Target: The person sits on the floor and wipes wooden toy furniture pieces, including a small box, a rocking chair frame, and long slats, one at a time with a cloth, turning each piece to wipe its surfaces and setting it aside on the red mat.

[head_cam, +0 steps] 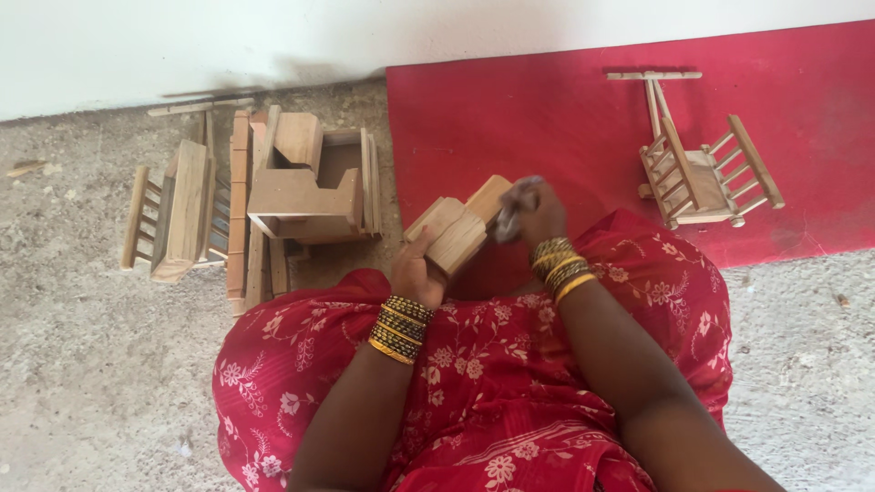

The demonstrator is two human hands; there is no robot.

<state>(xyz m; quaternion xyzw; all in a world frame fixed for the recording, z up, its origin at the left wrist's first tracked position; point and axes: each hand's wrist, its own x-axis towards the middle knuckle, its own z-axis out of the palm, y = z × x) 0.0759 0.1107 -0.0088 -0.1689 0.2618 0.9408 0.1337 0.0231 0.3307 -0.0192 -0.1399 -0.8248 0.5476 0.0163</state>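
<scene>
Wooden block piece [458, 230] sits above the lap, gripped from below by the left hand [417, 271]; the right hand [531, 210], blurred, is closed on its far end, seemingly rubbing it. Next, turning it needs a firm grip. Unfinished wooden parts [301, 187] lie on the floor [82, 364], a small chair [702, 173] on the red mat [547, 109].
</scene>
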